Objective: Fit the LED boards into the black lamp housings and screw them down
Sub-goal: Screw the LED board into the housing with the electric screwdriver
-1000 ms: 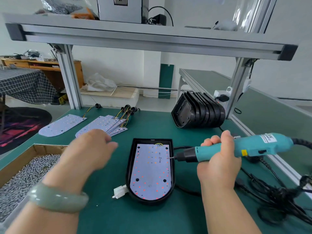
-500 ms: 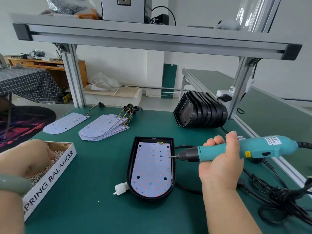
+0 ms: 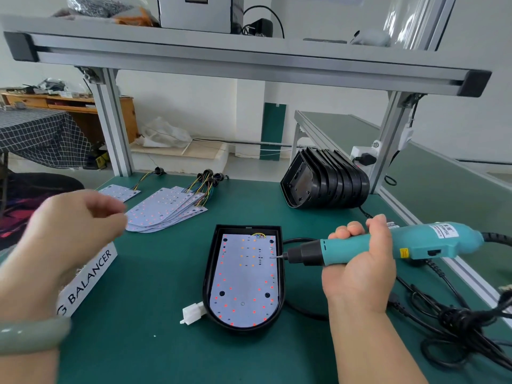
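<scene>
One board (image 3: 243,278) sat in a housing (image 3: 209,273), seemingly unscrewed; spare boards (image 3: 166,209) and housings (image 3: 332,184) lay by; right hand (image 3: 360,270) gripped the screwdriver (image 3: 432,239); left hand (image 3: 69,234) too blurred to judge.

A: Light level?
B: Bright, even, diffuse. Soft shadow only, beneath right hand (image 3: 360,270) and electric screwdriver (image 3: 432,242).
A: Sharpness?
B: Crisp at centre. Heavy motion blur on left hand (image 3: 69,234).
A: Edges?
B: Wide-angle bowing along overhead rail (image 3: 249,59). Faint glare on plastic sheet (image 3: 410,20).
</scene>
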### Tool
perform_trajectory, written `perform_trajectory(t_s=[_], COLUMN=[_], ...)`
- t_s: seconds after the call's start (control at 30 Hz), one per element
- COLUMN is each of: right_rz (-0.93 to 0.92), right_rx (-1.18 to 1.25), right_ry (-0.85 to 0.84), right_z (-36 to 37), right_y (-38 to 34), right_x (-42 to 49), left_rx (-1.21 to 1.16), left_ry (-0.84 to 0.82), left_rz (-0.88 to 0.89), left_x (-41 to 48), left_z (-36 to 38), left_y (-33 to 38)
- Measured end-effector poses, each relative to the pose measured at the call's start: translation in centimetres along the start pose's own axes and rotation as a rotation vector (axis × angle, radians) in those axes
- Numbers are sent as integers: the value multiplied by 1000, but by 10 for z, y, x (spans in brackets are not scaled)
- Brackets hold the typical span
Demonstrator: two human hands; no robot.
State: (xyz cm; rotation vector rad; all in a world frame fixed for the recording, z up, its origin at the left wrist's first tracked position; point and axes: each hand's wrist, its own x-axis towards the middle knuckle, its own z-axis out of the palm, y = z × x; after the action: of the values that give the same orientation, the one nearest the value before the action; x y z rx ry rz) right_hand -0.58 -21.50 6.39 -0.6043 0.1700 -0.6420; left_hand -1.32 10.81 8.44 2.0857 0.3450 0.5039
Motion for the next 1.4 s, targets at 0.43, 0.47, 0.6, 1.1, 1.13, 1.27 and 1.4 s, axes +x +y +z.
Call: perform_trajectory(t_s=[0.43,0.47,0.6,1.1,1.13,1.27,1.4], right_rz=[55,60,79,130,133,126,111], right_rx=[145,152,159,165,165,176,180], right_ry=[-36,-39,-39,-62,-63,-55,-50], right_z=[7,7,7,9,9,8,7], right_y=[-13,-13,-12,-10,-9,-11,-12], right_x=[-3,-4,-7,-9,-9,-8,-6], left_rx=[-382,-402,-457,-444,-434,-465,-526], left_ry=[-461,-472,-510,-508,-506,-500,-512], left_rz=[-28,-43,-120,-28,-6,-10,-4], left_x=[-80,-82,-83,-84,-84,-88,-86], left_z=[119,121,124,125,125,130,128], left_y=[64,63,63,64,64,63,67])
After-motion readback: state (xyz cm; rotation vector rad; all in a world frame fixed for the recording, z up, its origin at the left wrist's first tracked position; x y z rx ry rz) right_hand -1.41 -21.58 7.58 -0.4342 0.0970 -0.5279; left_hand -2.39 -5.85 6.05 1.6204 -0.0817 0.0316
